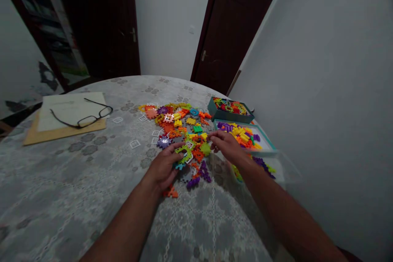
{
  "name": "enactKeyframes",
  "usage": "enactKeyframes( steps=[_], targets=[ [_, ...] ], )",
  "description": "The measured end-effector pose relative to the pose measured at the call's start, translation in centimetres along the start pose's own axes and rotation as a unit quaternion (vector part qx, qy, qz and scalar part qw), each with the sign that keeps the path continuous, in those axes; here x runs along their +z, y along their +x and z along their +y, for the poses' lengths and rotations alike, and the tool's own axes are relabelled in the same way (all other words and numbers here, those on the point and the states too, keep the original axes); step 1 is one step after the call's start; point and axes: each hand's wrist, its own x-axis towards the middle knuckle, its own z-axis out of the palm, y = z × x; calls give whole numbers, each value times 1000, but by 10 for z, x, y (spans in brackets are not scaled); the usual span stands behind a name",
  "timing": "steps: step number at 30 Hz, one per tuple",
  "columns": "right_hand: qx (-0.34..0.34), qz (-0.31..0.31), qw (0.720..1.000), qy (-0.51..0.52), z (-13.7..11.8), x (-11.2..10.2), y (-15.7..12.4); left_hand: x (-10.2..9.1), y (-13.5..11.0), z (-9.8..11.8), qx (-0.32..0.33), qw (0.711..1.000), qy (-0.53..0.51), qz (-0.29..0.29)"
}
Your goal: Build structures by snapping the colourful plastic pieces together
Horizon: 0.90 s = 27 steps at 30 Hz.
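Note:
My left hand (164, 167) is closed on a lime-green building piece (183, 154) with white window-like frames on it, held low over the pile. Across from it, my right hand (225, 144) hovers at the pile's right side, fingers curled and drawn together; whatever lies between the fingertips is too small to make out. Close below those fingertips is a lime-green gear piece (205, 149). Between the hands and beyond them spreads a heap of colourful plastic gears and connectors, with a yellow gear (190, 121) and a green block (197, 129) among them. Purple pieces (204, 172) lie nearer me.
A picture-covered box (230, 109) and a light tray (266, 141) holding yellow, purple and orange pieces stand on the right, beside a clear plastic container (284, 168). Black glasses (87, 121) rest on papers (72, 104) at the left. White frames (135, 144) lie on the patterned tablecloth (101, 176).

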Motion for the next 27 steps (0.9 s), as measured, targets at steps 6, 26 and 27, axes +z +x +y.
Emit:
enactKeyframes(
  steps=[6,26,27],
  targets=[
    [-79,-41,995,-47,-8,54,-69,5,-1,-6,24,999,12,-20],
    [-180,22,980,-78,0,74,-65,4,-6,-10,-5,993,83,-84],
    [-186,22,979,-78,0,75,-65,5,-7,-10,-6,993,85,-88]
  ],
)
